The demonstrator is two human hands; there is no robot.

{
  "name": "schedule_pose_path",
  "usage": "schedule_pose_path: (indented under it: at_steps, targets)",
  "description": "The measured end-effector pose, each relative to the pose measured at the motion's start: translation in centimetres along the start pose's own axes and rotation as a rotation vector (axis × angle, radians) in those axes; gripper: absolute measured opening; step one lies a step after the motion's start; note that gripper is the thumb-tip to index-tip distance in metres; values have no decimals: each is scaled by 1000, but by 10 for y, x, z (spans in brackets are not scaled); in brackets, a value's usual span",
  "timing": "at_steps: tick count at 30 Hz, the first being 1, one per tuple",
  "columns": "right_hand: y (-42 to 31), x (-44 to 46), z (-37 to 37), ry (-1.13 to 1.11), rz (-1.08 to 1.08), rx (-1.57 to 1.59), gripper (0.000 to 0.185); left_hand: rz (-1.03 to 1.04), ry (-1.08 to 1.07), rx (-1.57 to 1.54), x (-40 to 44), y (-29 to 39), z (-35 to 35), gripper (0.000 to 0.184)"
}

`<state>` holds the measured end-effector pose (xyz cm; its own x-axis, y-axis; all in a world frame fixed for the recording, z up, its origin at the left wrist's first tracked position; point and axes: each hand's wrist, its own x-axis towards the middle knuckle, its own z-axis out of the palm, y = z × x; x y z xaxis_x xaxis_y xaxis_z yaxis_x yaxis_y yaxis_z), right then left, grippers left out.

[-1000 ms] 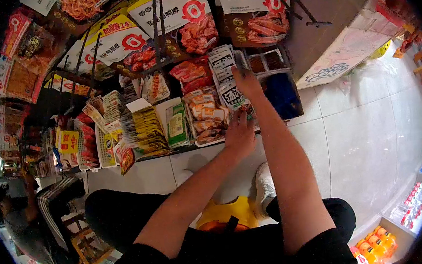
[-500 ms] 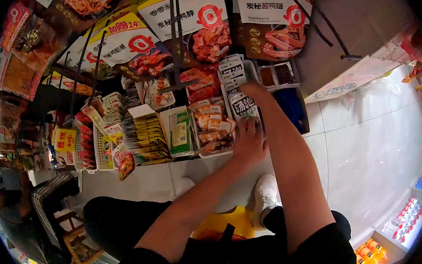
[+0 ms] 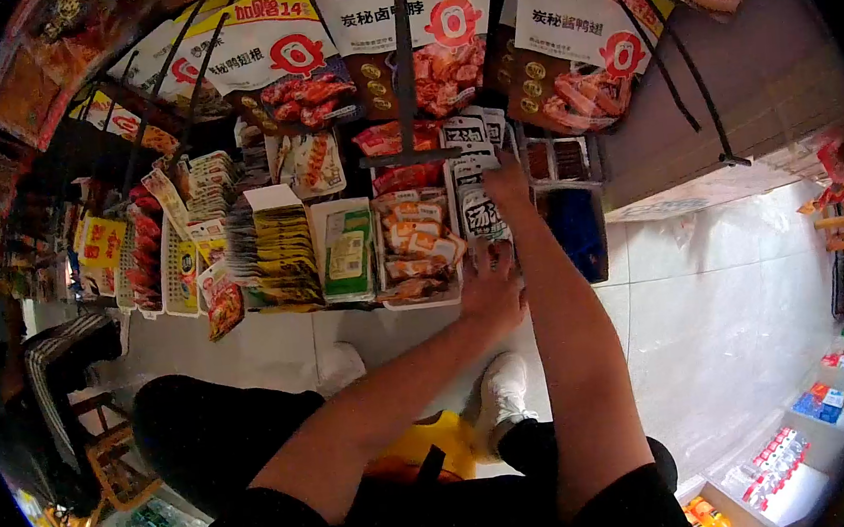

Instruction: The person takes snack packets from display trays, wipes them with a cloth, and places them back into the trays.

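One left hand (image 3: 490, 286) and one right hand (image 3: 508, 186) are touching black-and-white packets (image 3: 481, 220), their grip too obscured to tell.

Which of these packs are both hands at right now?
The black-and-white packs, just right of the orange packs. The left hand is at their near end, the right hand farther up; no hand is at the others.

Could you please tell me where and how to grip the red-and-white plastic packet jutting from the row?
Probably pinch its lower end from the person's near side: the packet juts past the flat yellow packets beside it, leaving that end exposed.
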<state>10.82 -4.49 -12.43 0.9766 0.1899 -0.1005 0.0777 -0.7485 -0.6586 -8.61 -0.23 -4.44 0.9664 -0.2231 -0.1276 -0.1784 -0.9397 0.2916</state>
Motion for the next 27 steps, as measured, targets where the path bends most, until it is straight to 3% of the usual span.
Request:
schedule_pose_path:
  at_steps: [2,4,7,9,10,13,15,17,20,23,27]
  targets:
    - [-27,-13,-12,69,214,260,33,-6,9,20,0,1,0,49]
    - [-17,-7,-8,21,20,-67,30,-20,14,25,0,1,-2,50]
    - [-16,3,-18,-245,-351,-704,26,-45,18,16,0,1,-2,54]
    - [-12,13,-20,-282,-432,-754,26,-51,25,29,1,0,4,56]
    - [3,18,-13,-200,-370,-570,27,-50,-1,3,0,1,1,58]
    - [2,11,-13,-47,-208,-438,30,-47,-31,-57,2,0,-3,61]
    - [-44,1,-43,-107,-119,-482,36,-53,6,-81,2,-2,-2,58]
    - [-87,-6,-74,-306,-35,-522,47,-42,-31,-87,1,-3,-8,58]
    - [-99,-7,-77,-476,-262,-758,51,-44,-80,-82,2,-2,-9,59]
    - [-100,-8,-76,-425,-344,-657,51,-41,-98,-69,3,-2,-12,59]
    - [-86,11,-68,-562,-343,-573,51,-51,-95,-18,2,-2,-10,52]
